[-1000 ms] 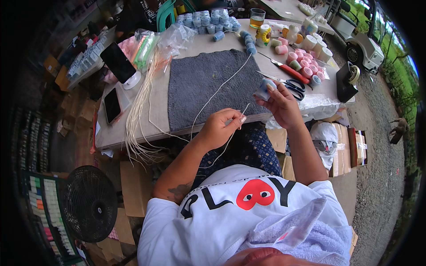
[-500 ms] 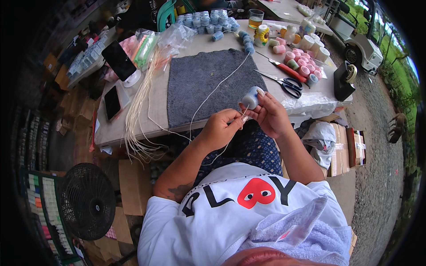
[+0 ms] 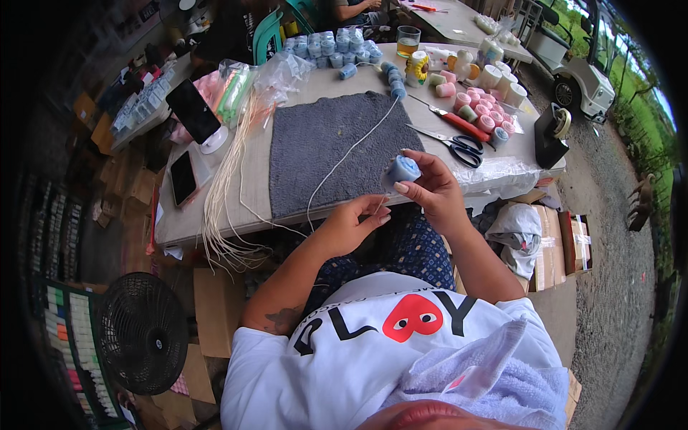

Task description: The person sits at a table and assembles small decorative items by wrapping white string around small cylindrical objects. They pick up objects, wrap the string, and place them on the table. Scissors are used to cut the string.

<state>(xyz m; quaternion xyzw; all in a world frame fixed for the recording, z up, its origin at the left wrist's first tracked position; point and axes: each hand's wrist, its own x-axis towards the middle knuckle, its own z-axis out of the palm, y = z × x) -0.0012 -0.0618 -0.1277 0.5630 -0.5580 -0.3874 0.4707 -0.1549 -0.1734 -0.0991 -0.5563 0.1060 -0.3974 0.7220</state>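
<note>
My right hand (image 3: 440, 192) holds a small light blue cylinder (image 3: 403, 170), gripped between thumb and fingers and tilted over the near edge of a grey towel (image 3: 322, 143). Just below and to its left, my left hand (image 3: 350, 228) is closed in a pinch on the thin white cord (image 3: 357, 140). The cord crosses the towel up to a short row of blue cylinders (image 3: 393, 80) at the far side. Whether the cord runs into the held cylinder is hard to see. To the right lie dark-handled scissors (image 3: 467, 150) and a red-handled tool (image 3: 469, 127).
Loose white cords (image 3: 233, 193) hang over the table's front edge, near a phone (image 3: 183, 176) and a tablet on a stand (image 3: 192, 111). Bagged blue cylinders (image 3: 333, 46), a glass (image 3: 408, 41), pink cylinders (image 3: 487, 107) and a tape dispenser (image 3: 550, 136) stand farther off. A fan (image 3: 143, 333) is at left.
My right hand has turned the cylinder so its blue end faces me. My left hand has drawn slightly down and left, away from the cylinder.
</note>
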